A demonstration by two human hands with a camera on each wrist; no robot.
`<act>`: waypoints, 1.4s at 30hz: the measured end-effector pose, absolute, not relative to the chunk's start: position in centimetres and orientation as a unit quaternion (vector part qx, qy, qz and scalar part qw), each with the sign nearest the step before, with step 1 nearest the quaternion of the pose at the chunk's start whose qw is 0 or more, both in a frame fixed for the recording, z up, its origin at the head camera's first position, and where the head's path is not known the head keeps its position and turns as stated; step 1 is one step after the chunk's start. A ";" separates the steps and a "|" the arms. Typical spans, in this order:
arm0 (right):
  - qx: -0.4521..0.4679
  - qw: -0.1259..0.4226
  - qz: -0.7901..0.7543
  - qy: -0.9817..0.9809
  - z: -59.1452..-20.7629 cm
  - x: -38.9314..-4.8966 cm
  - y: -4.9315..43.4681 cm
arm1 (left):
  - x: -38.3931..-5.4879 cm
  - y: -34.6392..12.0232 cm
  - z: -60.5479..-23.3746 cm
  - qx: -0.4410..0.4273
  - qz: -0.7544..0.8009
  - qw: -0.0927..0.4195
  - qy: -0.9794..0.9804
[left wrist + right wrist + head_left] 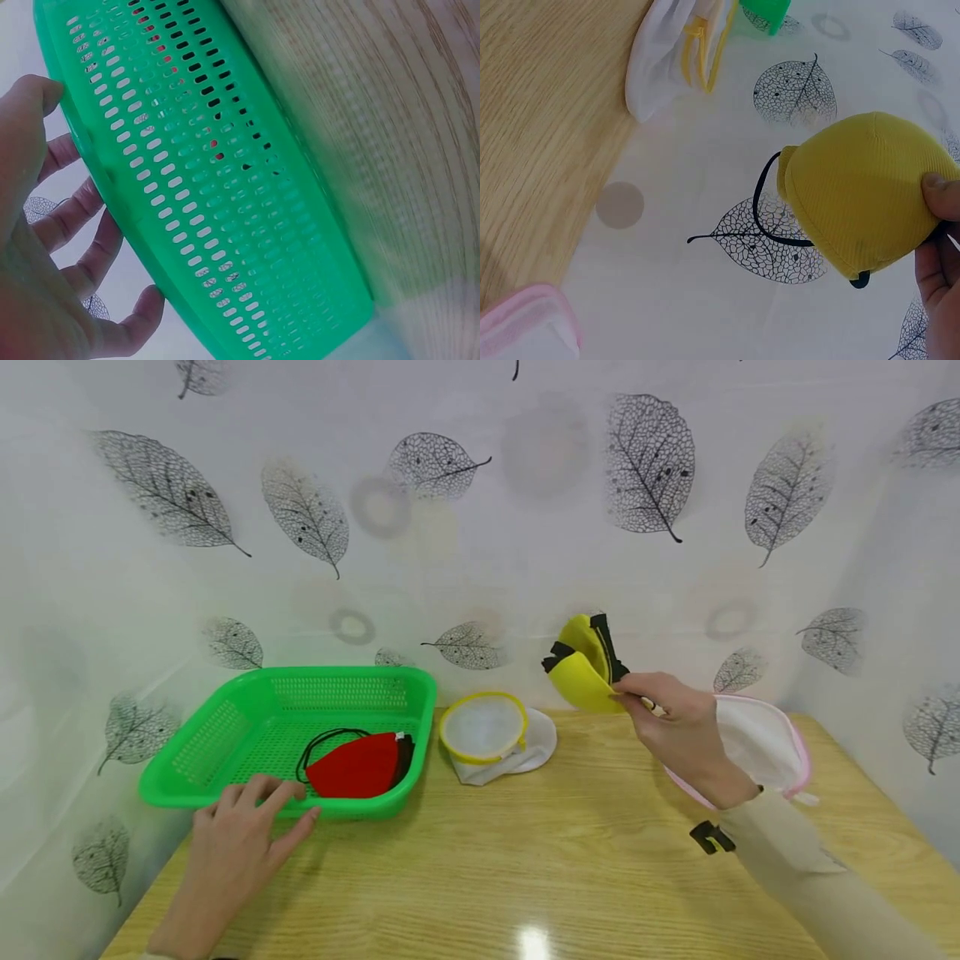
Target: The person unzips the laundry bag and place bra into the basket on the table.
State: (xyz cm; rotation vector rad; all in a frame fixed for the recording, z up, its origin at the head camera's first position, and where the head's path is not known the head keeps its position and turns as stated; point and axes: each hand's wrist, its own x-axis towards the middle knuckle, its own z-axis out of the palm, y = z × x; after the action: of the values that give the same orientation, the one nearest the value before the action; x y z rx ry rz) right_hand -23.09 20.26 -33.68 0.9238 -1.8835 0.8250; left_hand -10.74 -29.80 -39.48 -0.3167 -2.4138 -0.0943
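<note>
My right hand [675, 718] is raised above the table's right half and pinches a yellow cloth face mask [577, 681] by its edge. In the right wrist view the yellow mask [870, 195] shows ribbed fabric, with a thin black ear loop hanging from one side. A green plastic basket [292, 806] stands at the left, and my left hand [236, 843] rests its fingertips at the near rim. Inside the basket lies a red cloth mask [356, 768] with black loops. The left wrist view shows relaxed fingers along the perforated basket wall [172, 195].
A white mesh piece with a yellow rim [487, 727] lies right of the basket. A white piece with a pink rim [757, 739] sits partly behind my right wrist. A small black item [711, 837] appears beside the right sleeve. A leaf-patterned curtain [480, 552] backs the wooden table [510, 860].
</note>
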 end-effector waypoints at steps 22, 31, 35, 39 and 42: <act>0.450 0.396 0.385 -0.702 -34.5 -25.0 11.6 | -10.9 -29.9 -39.6 -0.128 -0.032 0.362 -0.923; 0.488 0.393 0.375 -0.683 -34.5 -25.1 7.1 | -10.8 -30.1 -39.4 -0.128 -0.031 0.366 -0.921; 0.501 0.381 0.373 -0.682 -34.9 -25.1 5.2 | -10.7 -30.1 -39.3 -0.127 -0.031 0.361 -0.923; 0.521 0.388 0.353 -0.674 -35.3 -25.0 3.5 | -10.8 -30.0 -39.4 -0.128 -0.031 0.363 -0.922; 0.535 0.402 0.329 -0.666 -35.6 -25.1 2.6 | -10.8 -29.9 -39.5 -0.131 -0.034 0.367 -0.920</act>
State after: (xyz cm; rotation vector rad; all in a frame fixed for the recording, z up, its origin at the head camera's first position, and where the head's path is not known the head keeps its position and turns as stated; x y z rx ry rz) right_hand -25.09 2.61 -35.56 1.3532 -1.6848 0.8307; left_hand -10.84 -29.90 -39.52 -0.3355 -2.3640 -0.0869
